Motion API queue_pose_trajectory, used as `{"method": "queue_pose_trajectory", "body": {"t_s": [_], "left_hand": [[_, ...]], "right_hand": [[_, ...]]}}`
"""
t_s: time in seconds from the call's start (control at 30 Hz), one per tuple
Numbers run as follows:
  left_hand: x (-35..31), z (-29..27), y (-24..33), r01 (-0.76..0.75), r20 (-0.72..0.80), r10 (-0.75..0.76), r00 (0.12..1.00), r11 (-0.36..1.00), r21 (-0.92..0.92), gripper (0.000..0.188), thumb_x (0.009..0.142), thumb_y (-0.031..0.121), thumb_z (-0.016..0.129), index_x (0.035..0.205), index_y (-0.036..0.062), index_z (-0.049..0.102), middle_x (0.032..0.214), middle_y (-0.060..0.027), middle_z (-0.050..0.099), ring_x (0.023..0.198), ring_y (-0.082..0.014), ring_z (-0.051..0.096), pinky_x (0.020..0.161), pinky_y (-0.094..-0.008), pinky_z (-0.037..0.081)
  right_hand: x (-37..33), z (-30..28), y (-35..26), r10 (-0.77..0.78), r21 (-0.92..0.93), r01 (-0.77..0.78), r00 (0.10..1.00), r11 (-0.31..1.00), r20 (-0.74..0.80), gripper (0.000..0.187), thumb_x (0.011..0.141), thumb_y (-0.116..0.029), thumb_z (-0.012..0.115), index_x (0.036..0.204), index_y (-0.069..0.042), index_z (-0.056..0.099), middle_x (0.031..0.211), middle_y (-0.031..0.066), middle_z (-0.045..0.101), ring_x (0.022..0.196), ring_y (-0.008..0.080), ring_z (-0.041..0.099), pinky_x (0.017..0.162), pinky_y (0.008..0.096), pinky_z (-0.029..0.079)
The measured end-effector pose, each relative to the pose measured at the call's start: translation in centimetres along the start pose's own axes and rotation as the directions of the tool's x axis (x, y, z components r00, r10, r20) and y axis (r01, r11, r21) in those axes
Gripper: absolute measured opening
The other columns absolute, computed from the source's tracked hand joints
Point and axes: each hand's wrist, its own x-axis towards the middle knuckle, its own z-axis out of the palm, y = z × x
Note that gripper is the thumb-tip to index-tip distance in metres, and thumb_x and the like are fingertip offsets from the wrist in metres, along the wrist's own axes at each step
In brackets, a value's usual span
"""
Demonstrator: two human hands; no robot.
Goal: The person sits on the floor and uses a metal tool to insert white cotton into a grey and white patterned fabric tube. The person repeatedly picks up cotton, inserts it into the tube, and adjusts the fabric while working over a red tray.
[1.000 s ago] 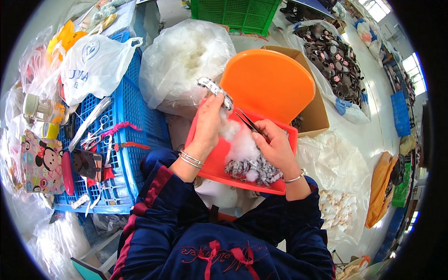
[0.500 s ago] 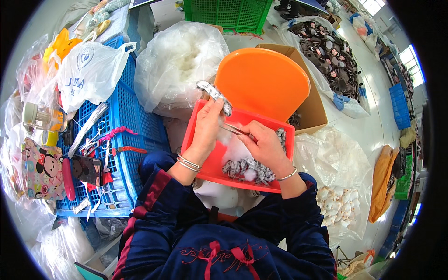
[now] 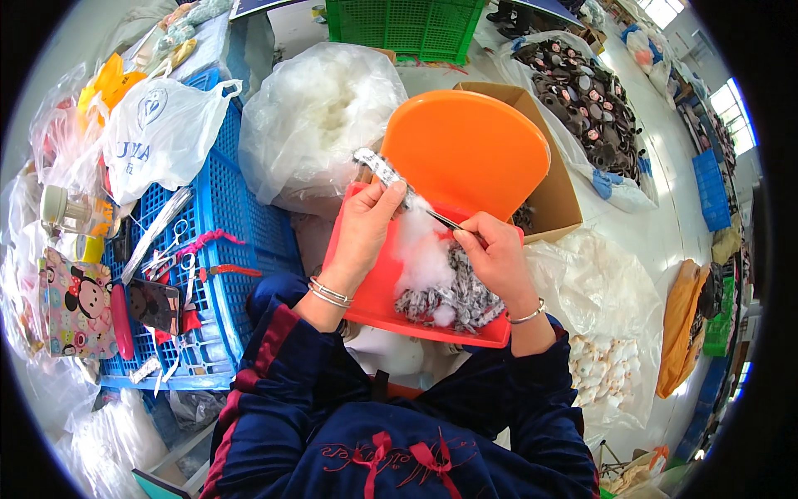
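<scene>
- Below the tray (image 3: 378, 291), dark blue sleeves (image 3: 283, 349) are seen; the tray itself, red, is set over the knees.
- In the tray's lower right part, a grey-and-white pile (image 3: 461, 299) is held, with white fluff (image 3: 422, 259) lying partly over it.
- Above the tray's left side, a grey-and-white strip (image 3: 379, 167) is pinched by the grip of the left hand (image 3: 362, 229), between thumb and fingers, its upper end left sticking out.
- Over the tray's right side, tweezers (image 3: 445, 219) are clasped by the grip of the right hand (image 3: 499, 259); their tips are pointed at the fluff near the strip's lower end. Whether fluff is caught in them cannot be told.
- Left of the tray, a blue crate (image 3: 270, 237) is placed, topped with scissors (image 3: 177, 235) and a phone (image 3: 155, 304).
- Right of the tray, white pieces (image 3: 603, 366) are contained in clear plastic.
- Beyond the tray, an orange panel (image 3: 465, 154), a carton (image 3: 554, 200) and a stuffing bag (image 3: 320, 125) are placed.
</scene>
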Motion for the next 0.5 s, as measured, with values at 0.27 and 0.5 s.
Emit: {"method": "queue_pose_trajectory", "body": {"t_s": [0.27, 0.5], "left_hand": [[-0.6, -0.3, 0.3, -0.008, 0.074, 0.000, 0.997, 0.993, 0.115, 0.019, 0.095, 0.019, 0.065, 0.085, 0.0039, 0.068, 0.079, 0.0053, 0.062, 0.072, -0.0013, 0.051, 0.065, -0.0194, 0.041], [-0.9, 0.4, 1.1, -0.019, 0.073, 0.005, 0.997, 0.981, 0.193, 0.019, 0.093, 0.016, 0.066, 0.079, 0.0026, 0.068, 0.075, 0.0050, 0.061, 0.070, -0.0016, 0.050, 0.065, -0.0195, 0.039]], "right_hand": [[-0.2, 0.4, 0.6, -0.023, -0.010, 0.023, 1.000, 1.000, -0.009, 0.010, 0.086, -0.007, 0.068, 0.085, -0.001, 0.061, 0.070, 0.0097, 0.058, 0.057, 0.0178, 0.053, 0.053, 0.0301, 0.042], [-0.5, 0.8, 0.9, 0.011, 0.083, -0.009, 1.000, 0.996, -0.021, 0.009, 0.087, -0.007, 0.067, 0.086, 0.000, 0.061, 0.067, 0.0068, 0.055, 0.057, 0.0126, 0.050, 0.052, 0.0274, 0.040]]}}
